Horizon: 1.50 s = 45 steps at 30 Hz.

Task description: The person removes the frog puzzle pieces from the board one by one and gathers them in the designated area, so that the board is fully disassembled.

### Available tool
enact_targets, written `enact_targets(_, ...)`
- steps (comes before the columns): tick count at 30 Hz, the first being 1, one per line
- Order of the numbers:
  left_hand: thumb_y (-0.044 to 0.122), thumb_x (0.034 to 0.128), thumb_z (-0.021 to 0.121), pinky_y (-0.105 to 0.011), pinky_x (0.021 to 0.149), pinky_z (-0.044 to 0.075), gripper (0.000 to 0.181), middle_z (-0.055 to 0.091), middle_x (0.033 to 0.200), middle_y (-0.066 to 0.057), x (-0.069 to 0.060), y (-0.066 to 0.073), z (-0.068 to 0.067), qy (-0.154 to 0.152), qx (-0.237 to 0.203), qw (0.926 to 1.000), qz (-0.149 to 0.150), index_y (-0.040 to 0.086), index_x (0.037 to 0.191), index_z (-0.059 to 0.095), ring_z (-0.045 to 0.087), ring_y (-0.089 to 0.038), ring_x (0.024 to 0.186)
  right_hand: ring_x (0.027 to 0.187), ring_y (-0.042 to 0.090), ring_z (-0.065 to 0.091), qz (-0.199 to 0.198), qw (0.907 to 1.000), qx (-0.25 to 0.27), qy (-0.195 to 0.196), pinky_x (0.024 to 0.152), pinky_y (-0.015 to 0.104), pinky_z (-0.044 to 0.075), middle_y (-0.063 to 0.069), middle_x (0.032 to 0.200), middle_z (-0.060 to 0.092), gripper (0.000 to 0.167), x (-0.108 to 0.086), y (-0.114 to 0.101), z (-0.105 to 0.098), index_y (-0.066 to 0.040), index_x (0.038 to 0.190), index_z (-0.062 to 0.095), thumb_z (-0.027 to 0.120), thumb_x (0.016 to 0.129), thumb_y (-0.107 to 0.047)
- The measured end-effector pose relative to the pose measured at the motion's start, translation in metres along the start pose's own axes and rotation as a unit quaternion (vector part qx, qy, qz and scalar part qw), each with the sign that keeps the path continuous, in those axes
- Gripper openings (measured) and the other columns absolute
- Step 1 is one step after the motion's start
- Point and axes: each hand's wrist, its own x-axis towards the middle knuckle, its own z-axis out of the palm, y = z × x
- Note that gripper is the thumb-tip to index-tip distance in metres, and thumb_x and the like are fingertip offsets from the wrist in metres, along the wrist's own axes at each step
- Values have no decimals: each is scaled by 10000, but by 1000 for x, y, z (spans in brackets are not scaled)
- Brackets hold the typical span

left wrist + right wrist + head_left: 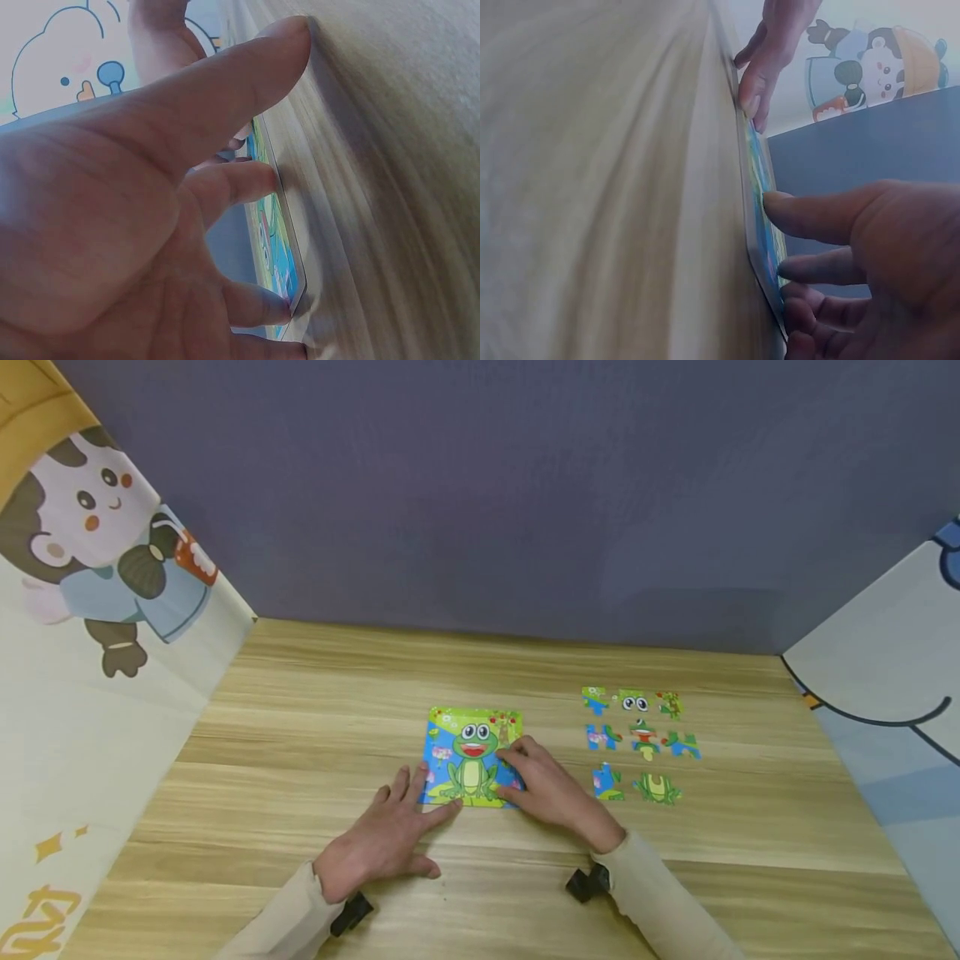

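A flat puzzle board [472,763] with a green frog picture lies on the table. My left hand [386,839] is spread at its lower left; some fingertips touch the board's edge, and the thumb [277,56] stands away from it. At the right side, my right hand [551,781] has bent fingers. Its thumb [784,210] and forefinger meet the board [754,210] a little apart. Whether they pinch a piece there cannot be seen, as the hand hides the board's lower right part. In the left wrist view the board [281,247] shows edge-on.
To the right of the board, several loose puzzle pieces lie in rows, among them a frog-eyes piece [634,702], a mouth piece [643,737] and a belly piece [657,788]. A dark wall [487,510] rises behind the wooden table [315,693]; printed side walls flank it.
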Motion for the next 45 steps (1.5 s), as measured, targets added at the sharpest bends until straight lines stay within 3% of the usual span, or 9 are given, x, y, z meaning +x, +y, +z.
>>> enact_targets(8, 523, 752, 813, -669, 1123, 357, 846, 135, 1639, -321, 0, 0, -2, -40, -4, 10000, -32, 319, 1496, 466, 224, -570, 1474, 1130, 255, 584, 141, 9998, -98, 58, 966, 438, 532, 126, 1269, 551, 556, 1, -2, -1, -42, 1332, 626, 795, 859, -282)
enact_targets(20, 515, 744, 826, -673, 1123, 346, 845, 149, 1631, -333, 1, -1, 0, -14, -88, 9999, -74, 300, 1485, 484, 227, -579, 1469, 962, 148, 552, 283, 9995, 88, -67, 902, 392, 536, 56, 1173, 527, 598, 5, 1, -1, -77, 1275, 642, 852, 786, -349)
enact_targets(29, 504, 740, 833, -673, 1120, 351, 844, 162, 1629, -332, 1, 0, 0, 12, -108, 9999, -51, 296, 1482, 488, 236, -580, 1465, 1015, 181, 573, 557, 9971, 497, -153, 958, 424, 524, 61, 1175, 537, 541, 9, 2, -2, -78, 1204, 632, 873, 769, -291)
enact_targets(34, 512, 739, 827, -678, 1114, 356, 851, 165, 1624, -342, 0, 0, -1, 46, -58, 10000, -3, 291, 1485, 483, 241, -586, 1459, 1030, 179, 587, 287, 9973, 674, -59, 928, 394, 528, 53, 1153, 587, 497, 6, 5, -5, -87, 1178, 604, 854, 795, -281)
enact_targets(40, 512, 727, 831, -680, 1117, 352, 862, 159, 1623, -343, -1, 1, -1, 52, -101, 9999, -23, 295, 1486, 483, 239, -584, 1461, 784, 88, 511, -298, 9923, 1199, -120, 707, 215, 474, 34, 965, 606, 319, 4, 13, -12, -49, 1163, 596, 738, 910, -180)
enact_targets(45, 505, 732, 831, -682, 1120, 347, 853, 159, 1625, -339, -1, 1, -1, 63, -109, 9999, -10, 291, 1483, 488, 236, -584, 1462, 762, 39, 528, -427, 9880, 1459, -291, 685, 201, 482, 10, 885, 628, 201, 4, 17, -18, -44, 1171, 600, 624, 976, -85)
